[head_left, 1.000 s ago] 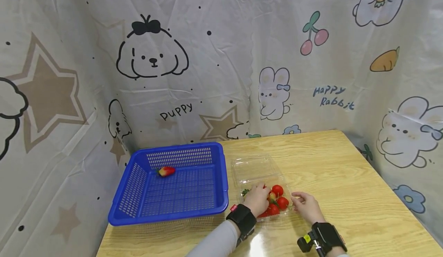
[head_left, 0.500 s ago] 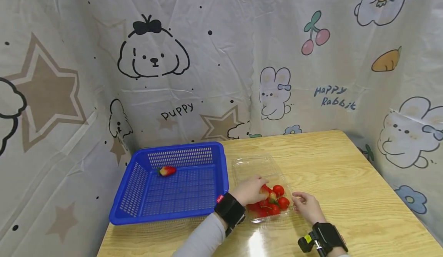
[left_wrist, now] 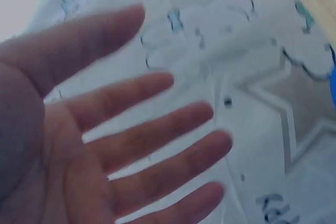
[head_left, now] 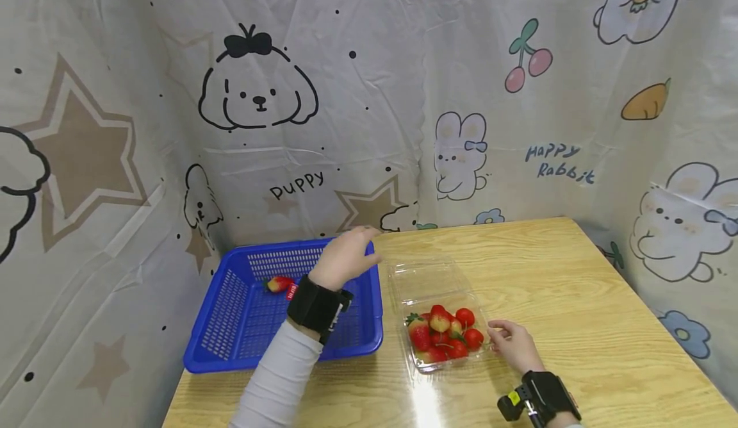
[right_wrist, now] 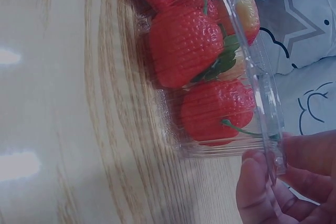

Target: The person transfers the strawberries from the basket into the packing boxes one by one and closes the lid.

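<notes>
Raised over the right part of the blue basket, my left hand holds nothing. Its fingers are spread and nearly straight in the left wrist view. One red-and-yellow strawberry lies at the back left inside the basket. Right of the basket, a clear plastic box has its lid folded back. Red strawberries fill it, along with rounder red fruits on thin green stems. With thumb and fingers, my right hand pinches the box's rim at its right side.
A wood-patterned table carries the basket and box, with bare wood to the right. Behind it and at both sides hangs a printed white cloth. The basket's raised rim stands close to the box's left side.
My left hand has left the fruit in the box and moved left and up, over the basket. The strawberries it covered now show. My right hand stays at the box's rim.
</notes>
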The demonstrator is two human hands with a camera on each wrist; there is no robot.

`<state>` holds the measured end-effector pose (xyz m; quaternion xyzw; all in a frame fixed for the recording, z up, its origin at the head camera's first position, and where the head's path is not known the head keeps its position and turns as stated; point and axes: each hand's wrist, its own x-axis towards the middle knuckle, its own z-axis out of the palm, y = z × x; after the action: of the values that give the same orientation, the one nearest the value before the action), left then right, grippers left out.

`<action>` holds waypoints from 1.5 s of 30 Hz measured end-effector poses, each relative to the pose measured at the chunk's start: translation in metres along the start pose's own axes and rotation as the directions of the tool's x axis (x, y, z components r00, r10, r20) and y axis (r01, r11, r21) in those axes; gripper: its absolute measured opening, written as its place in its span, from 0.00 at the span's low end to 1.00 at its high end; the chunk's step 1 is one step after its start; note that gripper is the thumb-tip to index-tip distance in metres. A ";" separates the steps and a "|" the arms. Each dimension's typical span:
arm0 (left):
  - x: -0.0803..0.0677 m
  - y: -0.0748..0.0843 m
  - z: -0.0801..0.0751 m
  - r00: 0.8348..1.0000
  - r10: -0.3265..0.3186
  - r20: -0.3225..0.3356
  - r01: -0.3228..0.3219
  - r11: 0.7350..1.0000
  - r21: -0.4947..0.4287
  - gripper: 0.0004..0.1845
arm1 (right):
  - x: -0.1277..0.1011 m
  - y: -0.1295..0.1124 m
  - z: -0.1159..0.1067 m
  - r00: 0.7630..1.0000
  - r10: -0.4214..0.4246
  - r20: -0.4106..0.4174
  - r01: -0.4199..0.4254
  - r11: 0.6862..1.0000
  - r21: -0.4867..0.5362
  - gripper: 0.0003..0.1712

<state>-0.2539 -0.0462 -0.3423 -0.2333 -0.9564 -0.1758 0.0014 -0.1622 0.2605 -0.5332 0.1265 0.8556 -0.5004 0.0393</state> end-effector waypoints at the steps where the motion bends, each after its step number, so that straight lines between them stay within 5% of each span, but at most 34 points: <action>1: 0.001 -0.007 -0.005 0.999 -0.014 -0.044 0.015 1.000 0.016 0.24 | 0.000 0.001 0.000 1.000 0.000 -0.002 0.000 1.000 0.002 0.17; 7: 0.009 -0.057 -0.016 0.955 -0.130 -0.268 0.143 0.989 0.032 0.19 | 0.001 0.002 0.001 1.000 0.003 -0.006 -0.003 1.000 0.005 0.17; 14: 0.011 -0.126 0.010 0.908 -0.255 -0.333 0.255 0.966 -0.046 0.22 | 0.000 -0.001 0.000 1.000 0.015 0.001 -0.015 1.000 0.008 0.18; 22: 0.001 -0.176 0.043 0.902 -0.377 -0.211 0.367 0.926 -0.090 0.27 | 0.001 -0.002 0.000 1.000 0.021 -0.005 -0.021 1.000 -0.008 0.18; 32: -0.014 -0.217 0.082 0.846 -0.526 0.090 0.528 0.849 -0.003 0.35 | 0.002 -0.001 0.001 1.000 0.019 -0.001 -0.019 1.000 -0.015 0.18; 36: -0.017 -0.225 0.094 0.832 -0.541 0.122 0.546 0.838 -0.005 0.35 | 0.001 0.001 0.002 1.000 0.017 -0.004 -0.017 1.000 -0.013 0.18; 45: -0.026 -0.226 0.108 0.829 -0.546 0.123 0.554 0.831 -0.051 0.34 | 0.002 0.002 0.001 1.000 0.010 -0.002 -0.010 1.000 -0.021 0.18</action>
<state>-0.3231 -0.2085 -0.5220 0.0434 -0.9735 -0.1968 -0.1083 -0.1633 0.2604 -0.5357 0.1309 0.8603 -0.4909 0.0425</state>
